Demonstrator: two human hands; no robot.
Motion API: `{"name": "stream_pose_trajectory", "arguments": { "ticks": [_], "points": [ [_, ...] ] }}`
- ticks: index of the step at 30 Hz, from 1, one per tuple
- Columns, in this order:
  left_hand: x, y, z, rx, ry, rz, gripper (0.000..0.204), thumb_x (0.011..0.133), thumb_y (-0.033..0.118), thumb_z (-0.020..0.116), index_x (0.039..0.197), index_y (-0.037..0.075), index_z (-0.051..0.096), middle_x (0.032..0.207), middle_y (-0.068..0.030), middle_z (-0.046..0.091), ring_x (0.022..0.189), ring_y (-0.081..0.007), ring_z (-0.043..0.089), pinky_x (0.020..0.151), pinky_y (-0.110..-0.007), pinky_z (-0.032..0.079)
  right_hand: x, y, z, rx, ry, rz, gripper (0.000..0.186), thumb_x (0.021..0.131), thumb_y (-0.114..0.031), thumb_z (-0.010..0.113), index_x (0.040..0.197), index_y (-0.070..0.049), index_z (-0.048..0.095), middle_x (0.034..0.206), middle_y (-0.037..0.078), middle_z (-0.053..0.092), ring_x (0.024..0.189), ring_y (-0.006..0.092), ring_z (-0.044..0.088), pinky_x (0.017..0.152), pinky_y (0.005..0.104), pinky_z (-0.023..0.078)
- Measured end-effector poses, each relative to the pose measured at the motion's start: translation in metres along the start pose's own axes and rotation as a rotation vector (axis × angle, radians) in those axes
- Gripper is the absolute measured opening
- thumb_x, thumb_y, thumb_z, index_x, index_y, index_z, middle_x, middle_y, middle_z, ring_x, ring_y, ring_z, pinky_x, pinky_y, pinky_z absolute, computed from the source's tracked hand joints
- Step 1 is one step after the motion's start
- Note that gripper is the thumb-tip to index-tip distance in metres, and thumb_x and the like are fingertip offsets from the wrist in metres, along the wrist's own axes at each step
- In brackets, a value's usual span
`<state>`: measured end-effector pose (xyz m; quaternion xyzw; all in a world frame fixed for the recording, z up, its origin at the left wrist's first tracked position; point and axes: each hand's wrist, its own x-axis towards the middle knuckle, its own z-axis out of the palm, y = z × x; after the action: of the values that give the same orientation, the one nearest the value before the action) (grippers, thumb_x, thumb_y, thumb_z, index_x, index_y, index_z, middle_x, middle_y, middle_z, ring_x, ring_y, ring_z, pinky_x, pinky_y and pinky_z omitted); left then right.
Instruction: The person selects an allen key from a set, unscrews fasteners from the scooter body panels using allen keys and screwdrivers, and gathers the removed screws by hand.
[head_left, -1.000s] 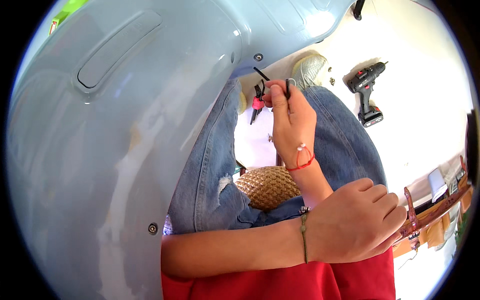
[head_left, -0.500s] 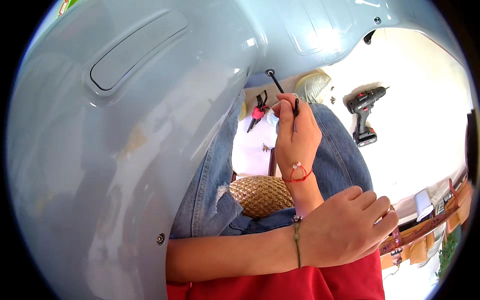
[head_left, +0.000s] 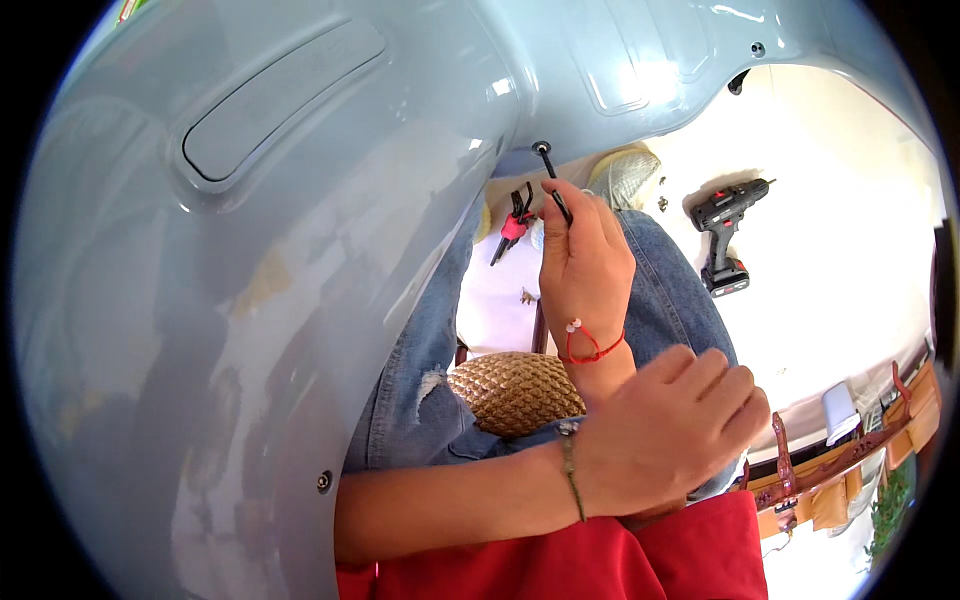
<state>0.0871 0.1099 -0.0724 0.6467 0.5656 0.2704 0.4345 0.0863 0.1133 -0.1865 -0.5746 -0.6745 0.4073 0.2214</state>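
Head view: blue-grey shell [head_left: 260,290], left and far. Left hand [head_left: 655,430], near: fingers half curled, hold cannot be told. Right hand [head_left: 588,250]: fingers pinched around hex key [head_left: 550,168], far tip at bolt [head_left: 537,147]. Judged step: turning bolt; next calls for a seated tip.

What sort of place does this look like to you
Probably a room in a home, perhaps a living room, though little of it shows: there is curved reddish-brown wooden furniture and a green leafy plant toward the lower right, and a tan woven seat or cushion near the middle.
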Motion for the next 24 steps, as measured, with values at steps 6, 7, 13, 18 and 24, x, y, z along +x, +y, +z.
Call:
{"name": "stream_pose_trajectory", "arguments": {
  "ticks": [6,7,13,18,24],
  "points": [
    [0.010,-0.048,-0.048,0.590,-0.010,-0.128,0.033,0.080,0.018,0.059,0.109,0.004,0.057,0.108,-0.0099,0.057,0.099,-0.0255,0.056,0.083,-0.037,0.045,0.011,-0.008,-0.013,0.042,-0.033,-0.031,0.024,0.082,-0.016,0.062,0.103,-0.004,0.061,0.090,0.012,0.060,0.086,0.0319,0.059,0.071,0.0401,0.049],
    [0.003,-0.067,-0.045,0.609,0.059,-0.164,0.034,0.081,0.016,0.058,0.112,0.004,0.056,0.109,-0.0105,0.057,0.101,-0.0272,0.056,0.086,-0.039,0.045,0.007,0.001,-0.010,0.030,-0.041,-0.030,0.024,0.082,-0.016,0.062,0.103,-0.004,0.061,0.090,0.012,0.060,0.086,0.0319,0.059,0.071,0.0401,0.049],
    [-0.002,-0.082,-0.064,0.695,-0.046,-0.235,0.036,0.081,0.013,0.059,0.115,0.001,0.053,0.112,-0.0127,0.057,0.108,-0.0299,0.054,0.091,-0.039,0.045,0.001,0.015,-0.007,-0.017,-0.117,-0.106,0.024,0.080,-0.017,0.058,0.101,-0.005,0.060,0.086,0.010,0.057,0.082,0.0299,0.058,0.069,0.0379,0.047],
    [-0.005,-0.081,-0.062,0.948,-0.102,-0.288,0.035,0.076,0.012,0.059,0.108,-0.002,0.057,0.109,-0.0104,0.053,0.094,-0.0214,0.055,0.081,-0.027,0.047,0.004,0.012,-0.003,-0.027,-0.168,-0.181,0.030,0.078,-0.011,0.059,0.107,-0.006,0.062,0.084,0.008,0.056,0.079,0.0281,0.058,0.068,0.0370,0.048],
    [-0.004,-0.083,-0.062,1.054,-0.157,-0.308,0.038,0.076,0.012,0.058,0.111,-0.003,0.057,0.110,-0.0097,0.054,0.083,-0.0178,0.055,0.075,-0.026,0.048,0.005,0.004,-0.002,0.133,-0.157,-0.013,0.034,0.073,-0.001,0.061,0.107,-0.008,0.062,0.084,0.009,0.057,0.078,0.0294,0.058,0.069,0.0384,0.049]
  ]
}}
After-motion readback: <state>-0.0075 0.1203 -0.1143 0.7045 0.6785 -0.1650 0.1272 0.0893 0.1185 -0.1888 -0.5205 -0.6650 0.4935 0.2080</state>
